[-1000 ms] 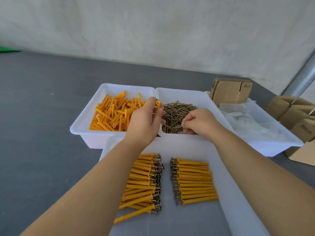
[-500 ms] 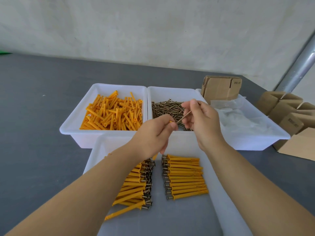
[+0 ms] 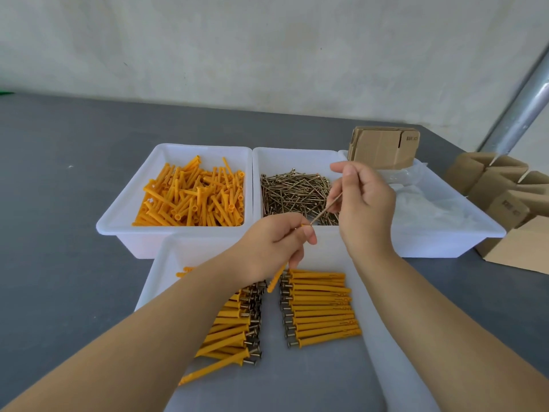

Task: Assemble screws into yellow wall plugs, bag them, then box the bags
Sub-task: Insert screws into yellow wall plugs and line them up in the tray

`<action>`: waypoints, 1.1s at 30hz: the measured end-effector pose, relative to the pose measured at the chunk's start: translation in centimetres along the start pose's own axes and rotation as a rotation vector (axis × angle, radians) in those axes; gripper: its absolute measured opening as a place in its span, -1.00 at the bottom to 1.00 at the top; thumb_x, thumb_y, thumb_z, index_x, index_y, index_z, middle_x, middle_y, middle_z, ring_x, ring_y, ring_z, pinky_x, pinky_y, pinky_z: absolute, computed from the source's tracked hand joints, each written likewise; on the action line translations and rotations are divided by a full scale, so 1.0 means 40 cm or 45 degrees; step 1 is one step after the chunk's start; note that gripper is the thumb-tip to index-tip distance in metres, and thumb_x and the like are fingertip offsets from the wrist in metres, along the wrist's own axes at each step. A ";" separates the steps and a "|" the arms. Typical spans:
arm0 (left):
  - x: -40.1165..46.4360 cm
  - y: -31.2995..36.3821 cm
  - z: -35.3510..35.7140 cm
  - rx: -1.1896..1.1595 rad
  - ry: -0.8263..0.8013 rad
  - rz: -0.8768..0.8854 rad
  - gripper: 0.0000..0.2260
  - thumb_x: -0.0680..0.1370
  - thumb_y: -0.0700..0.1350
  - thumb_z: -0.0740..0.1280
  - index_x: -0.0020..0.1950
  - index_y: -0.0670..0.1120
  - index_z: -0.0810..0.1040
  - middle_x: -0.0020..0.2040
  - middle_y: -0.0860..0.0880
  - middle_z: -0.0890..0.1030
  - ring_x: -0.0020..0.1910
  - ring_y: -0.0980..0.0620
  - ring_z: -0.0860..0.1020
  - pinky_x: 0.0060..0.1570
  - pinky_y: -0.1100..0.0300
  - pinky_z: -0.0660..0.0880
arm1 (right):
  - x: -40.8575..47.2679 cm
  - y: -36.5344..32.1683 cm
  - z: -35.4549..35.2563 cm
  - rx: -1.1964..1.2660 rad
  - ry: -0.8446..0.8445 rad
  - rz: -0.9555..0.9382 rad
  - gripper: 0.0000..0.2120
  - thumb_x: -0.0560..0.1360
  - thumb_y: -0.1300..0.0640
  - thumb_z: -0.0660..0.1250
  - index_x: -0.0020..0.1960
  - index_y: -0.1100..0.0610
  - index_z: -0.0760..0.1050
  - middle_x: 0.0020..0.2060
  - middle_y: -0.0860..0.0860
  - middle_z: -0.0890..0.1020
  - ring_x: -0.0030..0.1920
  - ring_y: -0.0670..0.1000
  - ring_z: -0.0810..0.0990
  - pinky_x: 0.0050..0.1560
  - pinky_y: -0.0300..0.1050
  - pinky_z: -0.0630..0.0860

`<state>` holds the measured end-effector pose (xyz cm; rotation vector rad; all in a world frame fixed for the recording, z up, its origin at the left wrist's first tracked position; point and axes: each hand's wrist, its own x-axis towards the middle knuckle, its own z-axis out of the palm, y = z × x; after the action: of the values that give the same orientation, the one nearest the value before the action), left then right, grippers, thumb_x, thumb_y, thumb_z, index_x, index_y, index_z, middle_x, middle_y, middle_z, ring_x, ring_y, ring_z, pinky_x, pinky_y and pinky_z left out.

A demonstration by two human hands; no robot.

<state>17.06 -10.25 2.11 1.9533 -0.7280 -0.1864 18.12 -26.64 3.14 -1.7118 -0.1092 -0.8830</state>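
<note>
My left hand (image 3: 274, 246) grips a yellow wall plug (image 3: 275, 278); its lower end sticks out below my fingers. My right hand (image 3: 361, 208) pinches a thin screw (image 3: 326, 209) whose tip meets the plug's top end at my left fingertips. Both hands hover over the near white tray (image 3: 166, 263), where two rows of assembled plugs (image 3: 320, 307) lie with screw heads facing the middle. Behind stand a bin of loose yellow plugs (image 3: 190, 194) and a bin of loose screws (image 3: 292, 193).
A third white bin (image 3: 445, 233) at the right holds clear plastic bags (image 3: 427, 206) and a stack of flat cardboard boxes (image 3: 383, 147). More folded cardboard boxes (image 3: 505, 191) sit on the grey table's right edge. A metal pole (image 3: 523, 105) rises at the far right.
My hands left the bins with a plug and a screw, came together above the near tray, and the screw tip now meets the plug's end.
</note>
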 end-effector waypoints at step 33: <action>0.010 -0.020 0.112 1.228 -0.124 0.030 -0.83 0.56 -0.15 0.27 -0.17 -0.02 0.31 -0.23 0.01 0.45 -0.15 -0.06 0.47 -0.20 0.06 0.50 | -0.008 0.016 -0.001 -0.115 -0.299 0.409 -0.57 0.72 -0.03 0.02 -0.04 -0.10 0.66 -0.01 -0.19 0.70 -0.09 -0.14 0.65 -0.15 -0.19 0.48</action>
<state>15.80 -13.62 -0.70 2.8529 -1.0163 0.1194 18.18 -26.80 2.46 -1.8491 0.0495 -0.4547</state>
